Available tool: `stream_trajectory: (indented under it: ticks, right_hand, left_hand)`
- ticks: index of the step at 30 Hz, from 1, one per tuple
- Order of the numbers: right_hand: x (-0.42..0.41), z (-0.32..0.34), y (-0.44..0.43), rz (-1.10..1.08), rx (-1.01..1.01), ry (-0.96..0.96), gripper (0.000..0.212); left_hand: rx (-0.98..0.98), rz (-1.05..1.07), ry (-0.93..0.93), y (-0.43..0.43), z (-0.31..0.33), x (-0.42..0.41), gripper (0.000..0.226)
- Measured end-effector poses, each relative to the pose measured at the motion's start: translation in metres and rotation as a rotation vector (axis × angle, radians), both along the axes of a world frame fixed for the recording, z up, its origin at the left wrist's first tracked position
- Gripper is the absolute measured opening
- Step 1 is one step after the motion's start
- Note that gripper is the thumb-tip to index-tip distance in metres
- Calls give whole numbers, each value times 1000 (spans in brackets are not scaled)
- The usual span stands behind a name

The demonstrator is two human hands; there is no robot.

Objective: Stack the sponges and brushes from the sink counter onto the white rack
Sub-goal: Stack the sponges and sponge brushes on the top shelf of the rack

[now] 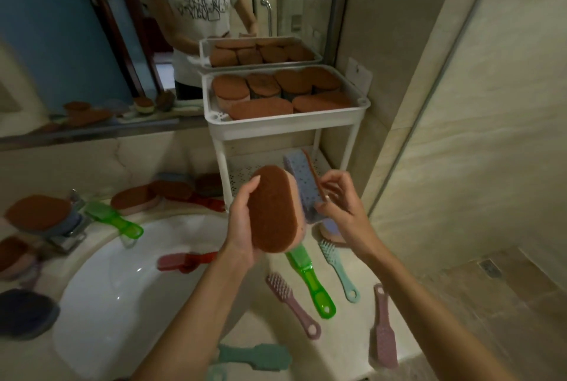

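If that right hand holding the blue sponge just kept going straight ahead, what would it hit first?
Probably the lower shelf of the white rack: the right hand points the blue sponge at its perforated floor. The left hand's brown-topped sponge sits beside, not in the way. Depth is unclear.

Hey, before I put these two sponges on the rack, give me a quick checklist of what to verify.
1. The left hand grips the pink sponge: ok.
2. The right hand holds the blue sponge: ok.
3. Room in the top tray: not ok, sponges fill it.
4. Room on the lower shelf: ok, bare perforated floor shows.
5. Right side of the lower shelf free: cannot tell, the held sponges hide it.
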State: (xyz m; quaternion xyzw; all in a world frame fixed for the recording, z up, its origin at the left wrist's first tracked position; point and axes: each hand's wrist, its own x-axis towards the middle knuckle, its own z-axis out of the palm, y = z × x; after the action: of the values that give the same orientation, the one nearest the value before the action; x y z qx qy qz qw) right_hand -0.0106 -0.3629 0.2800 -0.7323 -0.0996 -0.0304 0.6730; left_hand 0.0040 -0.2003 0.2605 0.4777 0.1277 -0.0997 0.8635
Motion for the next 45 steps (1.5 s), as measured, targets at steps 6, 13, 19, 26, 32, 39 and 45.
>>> stream_trajectory:
  ticks: [6,13,19,26,32,39,45]
  right_hand:
    - [30,40,19,76,91,-100,39]
    - [84,81,41,-117,-56,-213,36]
    - [139,108,51,-355,-316,-147,38]
    - [178,104,55,-363,-546,-233,41]
    - [198,96,55,-407,-623,-264,40]
    - [207,90,59,-385,-611,-276,40]
    - [213,86,62,-394,-618,-280,41]
  left_hand:
    - [-7,45,-132,17,55,18,35]
    - [272,163,-149,49,125,55,27]
    - [496,182,-131,75,169,130,33]
    - [697,63,-127,74,159,192,44]
    - [719,96,-107,74,144,225,40]
    - [654,83,-64,74,133,241,40]
    - [730,96,-79,76,129,248,44]
